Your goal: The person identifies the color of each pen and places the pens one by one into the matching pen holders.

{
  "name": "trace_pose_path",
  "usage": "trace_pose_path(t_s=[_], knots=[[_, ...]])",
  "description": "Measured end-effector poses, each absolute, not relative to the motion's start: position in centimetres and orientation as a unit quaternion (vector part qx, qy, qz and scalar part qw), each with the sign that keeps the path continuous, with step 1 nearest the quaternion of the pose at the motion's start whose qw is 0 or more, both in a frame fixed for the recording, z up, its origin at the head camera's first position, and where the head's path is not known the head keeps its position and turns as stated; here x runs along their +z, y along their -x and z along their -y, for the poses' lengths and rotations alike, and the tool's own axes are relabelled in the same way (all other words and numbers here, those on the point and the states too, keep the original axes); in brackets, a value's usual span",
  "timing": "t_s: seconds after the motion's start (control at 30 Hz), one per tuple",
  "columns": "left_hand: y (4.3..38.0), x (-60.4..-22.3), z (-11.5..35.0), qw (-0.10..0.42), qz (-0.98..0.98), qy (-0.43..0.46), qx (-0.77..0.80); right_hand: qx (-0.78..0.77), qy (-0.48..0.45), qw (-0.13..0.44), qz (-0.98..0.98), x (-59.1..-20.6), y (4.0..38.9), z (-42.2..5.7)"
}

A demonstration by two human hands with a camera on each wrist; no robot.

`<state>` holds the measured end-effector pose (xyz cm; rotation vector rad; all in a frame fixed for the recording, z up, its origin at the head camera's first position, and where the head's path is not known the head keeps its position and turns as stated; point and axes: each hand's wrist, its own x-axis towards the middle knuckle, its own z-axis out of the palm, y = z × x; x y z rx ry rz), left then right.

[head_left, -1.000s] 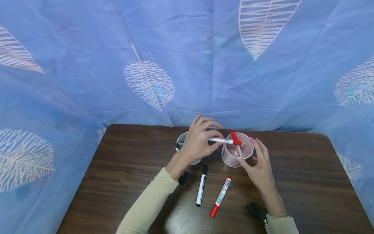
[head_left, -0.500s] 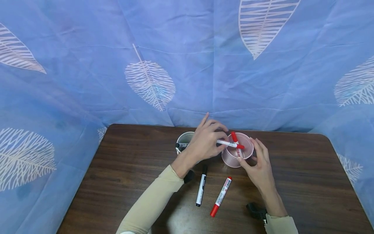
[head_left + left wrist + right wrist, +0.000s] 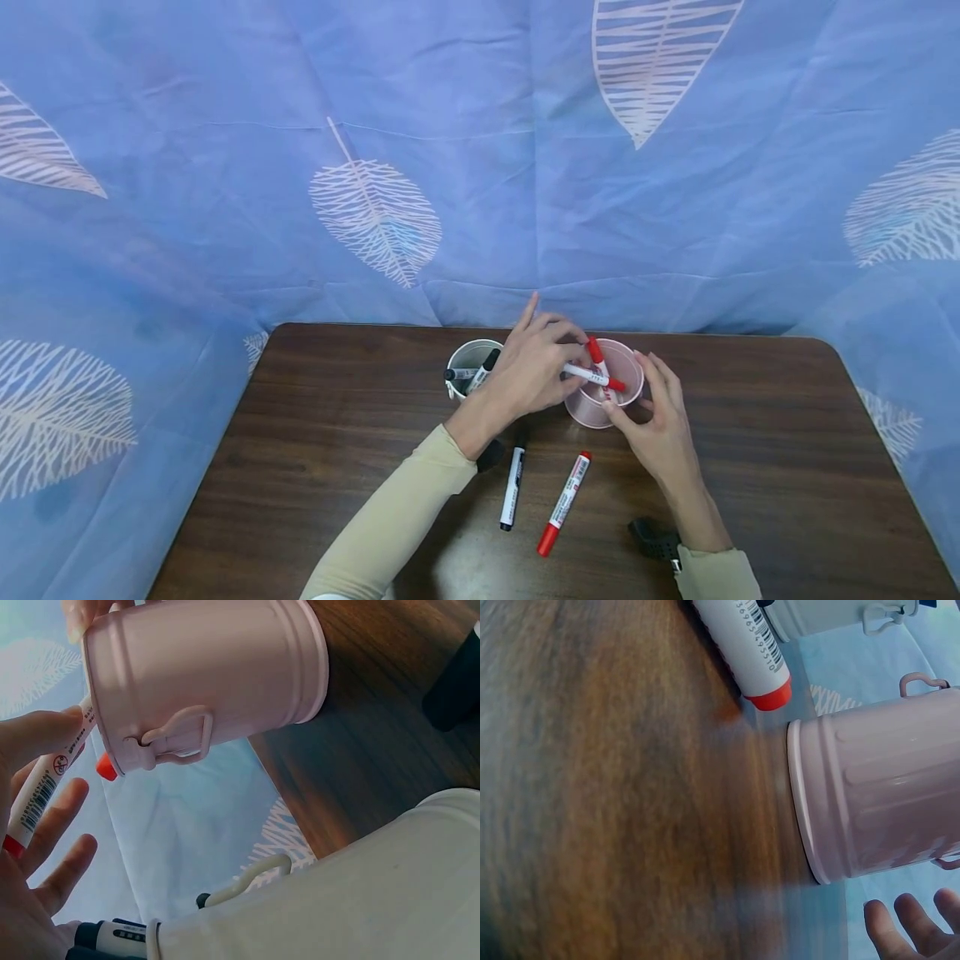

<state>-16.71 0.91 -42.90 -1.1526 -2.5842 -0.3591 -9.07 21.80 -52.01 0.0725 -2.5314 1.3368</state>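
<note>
My left hand (image 3: 525, 367) pinches a white marker with a red cap (image 3: 592, 377) between thumb and fingers. The marker lies slanted across the mouth of a small pink bucket (image 3: 588, 413), its red end over the opening. Another red marker (image 3: 596, 350) stands inside that bucket, its red end above the rim. On the bucket's right side, my right hand (image 3: 663, 429) holds it with the thumb at the front rim and fingers round the side. In the left wrist view the held marker (image 3: 43, 787) is beside the pink bucket's rim, and the other fingers are spread.
A white bucket (image 3: 322, 907) stands left of the pink one, partly behind my left hand, with black markers (image 3: 480, 372) in it. A black marker (image 3: 512, 492) and a red marker (image 3: 564, 502) lie on the brown table (image 3: 322, 467). A blue leaf-patterned cloth (image 3: 480, 167) hangs behind.
My left hand has moved right with the red marker, bringing its red end farther over the pink bucket and uncovering more of the white bucket. The right hand stays on the pink bucket.
</note>
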Motion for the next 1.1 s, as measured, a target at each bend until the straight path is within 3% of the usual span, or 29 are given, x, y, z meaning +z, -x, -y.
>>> trace_pose_path(t_s=[1.1], knots=[[15.8,-43.4,1.8,0.157,0.899,0.380,-0.149,0.448,-0.008,0.120,0.886,-51.7,8.9,-21.7]])
